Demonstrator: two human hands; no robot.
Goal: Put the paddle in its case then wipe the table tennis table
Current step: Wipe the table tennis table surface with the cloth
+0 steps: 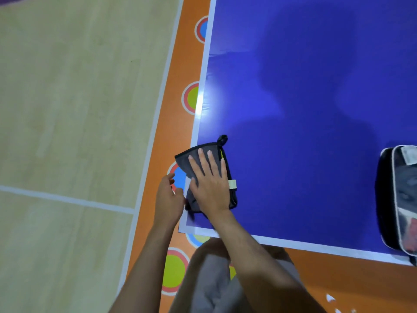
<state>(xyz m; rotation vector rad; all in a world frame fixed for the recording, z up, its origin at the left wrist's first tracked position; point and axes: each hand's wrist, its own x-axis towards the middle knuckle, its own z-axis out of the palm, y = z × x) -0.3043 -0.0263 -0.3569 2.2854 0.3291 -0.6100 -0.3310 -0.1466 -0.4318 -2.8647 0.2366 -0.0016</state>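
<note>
On the left we see the wood floor (67, 109), then an orange strip (158, 154) with bright round spots painted on it. Our left hand (168, 199) hangs just off the near left corner of the blue table (304, 98). Its fingers are loosely bent. Its fingertips are right by the near edge of the cloth, but we cannot tell if they pinch it.

Next comes the dark gray cloth (223, 177). It lies on that near left corner, and a bit of it sticks out over the left edge. Its long side runs from near to far, and a little loop sits at its far tip. Our right hand (208, 179) lies flat on top of it, fingers straight and spread, pressing it down. The fingers point away from us.

So the right hand is the one on the cloth. Almost all of the table spreads out to the right and far away from it. We think the wipe has to push that way.

Way over on the right, at the near edge, sits the paddle case (397, 199). We think the paddle is inside, but it is too blurry to be sure.
</note>
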